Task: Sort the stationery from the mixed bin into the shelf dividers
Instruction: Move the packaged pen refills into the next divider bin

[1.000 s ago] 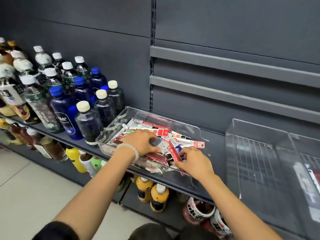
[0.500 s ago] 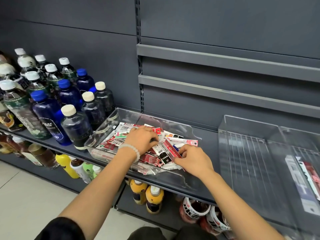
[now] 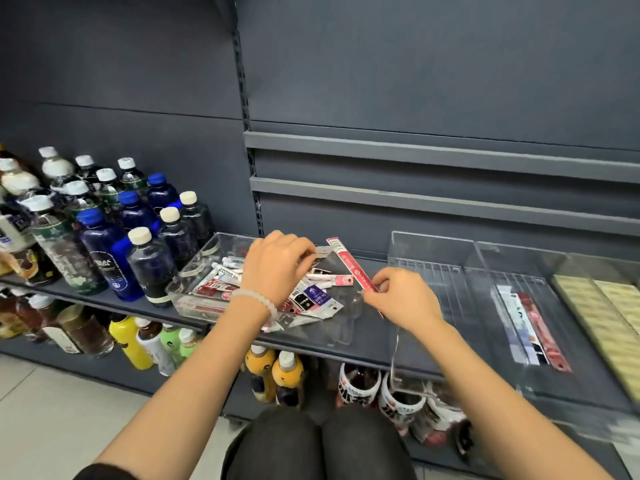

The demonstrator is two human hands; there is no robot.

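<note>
Packets of pens and small stationery fill the clear bin [image 3: 194, 282] on the shelf [image 3: 367, 337], and they look light, thin and flat. I think the plastic wrap on them is smooth, so a packet could slip if it is held loosely. The long red packet [image 3: 351, 263] looks stiff along its length but easy to bend, so I would pinch it near one end, or near the middle so it does not tip. The right hand [image 3: 403, 299] does just that: its thumb and fingers pinch the near end of the red packet, and the far end points up and away toward the back wall. The packet is lifted over the right side of the bin, between the two hands. The left hand [image 3: 277, 268] is over the middle of the bin with its fingers curled down at the pile of packets [image 3: 311, 296]. It seems to pinch something small and pale at its fingertips, but I cannot tell for sure what it is. The other packets lie right under and just in front of the left hand. The clear dividers [image 3: 436, 271] stand just to the right of the right hand, and the nearest slot looks bare. Farther right of that hand, a slot already has some long packets [image 3: 530, 327] lying in it. I think the red packet is light enough to move with one hand. Bottles [image 3: 152, 265] stand to the left of the left hand, near the bin.
</note>
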